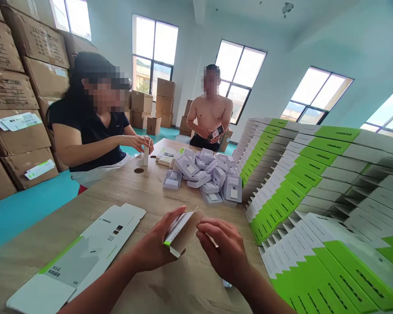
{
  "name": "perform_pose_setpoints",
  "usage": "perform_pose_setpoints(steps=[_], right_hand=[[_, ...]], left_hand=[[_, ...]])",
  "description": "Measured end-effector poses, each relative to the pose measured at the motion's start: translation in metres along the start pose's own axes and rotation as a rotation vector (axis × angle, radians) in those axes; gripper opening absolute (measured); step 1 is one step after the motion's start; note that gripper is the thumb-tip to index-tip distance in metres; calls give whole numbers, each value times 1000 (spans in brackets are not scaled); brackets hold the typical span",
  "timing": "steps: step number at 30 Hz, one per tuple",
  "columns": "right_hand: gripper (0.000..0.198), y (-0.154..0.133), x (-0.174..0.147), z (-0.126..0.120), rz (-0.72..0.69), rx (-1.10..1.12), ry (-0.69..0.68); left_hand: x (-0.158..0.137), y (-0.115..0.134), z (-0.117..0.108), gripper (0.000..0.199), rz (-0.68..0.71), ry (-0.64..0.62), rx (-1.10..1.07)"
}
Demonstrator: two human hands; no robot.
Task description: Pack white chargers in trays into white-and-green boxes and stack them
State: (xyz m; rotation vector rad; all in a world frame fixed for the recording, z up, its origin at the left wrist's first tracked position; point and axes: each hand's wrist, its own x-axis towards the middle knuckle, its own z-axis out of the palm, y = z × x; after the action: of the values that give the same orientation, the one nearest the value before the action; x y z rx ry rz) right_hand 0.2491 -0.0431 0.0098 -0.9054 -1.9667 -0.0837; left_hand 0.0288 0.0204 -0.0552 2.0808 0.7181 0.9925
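Note:
My left hand [160,244] is wrapped round a small white and green cardboard carton [183,226], its open end turned toward me. At the carton's right edge, my right hand [221,244] has its fingers curled in, the fingertips against the side or flap; the exact contact is partly hidden. To the left of my hands, flat unfolded cartons [94,248] in white, grey and green lie on the wooden table [144,279]. A heap of clear plastic trays [201,172], some with small white items inside, sits beyond the carton.
Tall stacks of white and green boxes [291,192] line the table's right side. Across on the left, a seated co-worker [91,122] handles a small white carton [146,155]. Another person [211,109] stands at the far end holding a phone [216,134]. Brown shipping boxes [16,96] are piled left.

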Motion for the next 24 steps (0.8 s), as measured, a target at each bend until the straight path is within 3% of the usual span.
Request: perform_pose_setpoints(steps=[2, 4, 5, 7, 10, 12, 18, 21, 24], right_hand=[[11, 18, 10, 15, 173, 63, 54], [27, 44, 25, 34, 432, 112, 76], [35, 59, 33, 45, 533, 125, 47], [45, 91, 50, 68, 604, 147, -56], [48, 131, 68, 106, 633, 131, -173], [38, 148, 76, 133, 628, 94, -244], [33, 170, 92, 204, 554, 2, -335], [27, 177, 88, 216, 530, 18, -326], [26, 183, 76, 209, 514, 65, -314]], left_hand=[[0, 0, 0, 99, -21, 27, -28], [0, 1, 0, 99, -59, 58, -28], [0, 1, -1, 98, -77, 77, -19], [0, 0, -3, 96, -90, 99, -4], [-2, -3, -5, 103, -66, 114, -7], [-5, -6, -5, 109, -29, 115, -15], [-8, -10, -3, 110, 64, 89, -16], [-5, -10, -3, 111, 90, 79, -39], [-2, -9, -2, 111, 120, 52, -72]])
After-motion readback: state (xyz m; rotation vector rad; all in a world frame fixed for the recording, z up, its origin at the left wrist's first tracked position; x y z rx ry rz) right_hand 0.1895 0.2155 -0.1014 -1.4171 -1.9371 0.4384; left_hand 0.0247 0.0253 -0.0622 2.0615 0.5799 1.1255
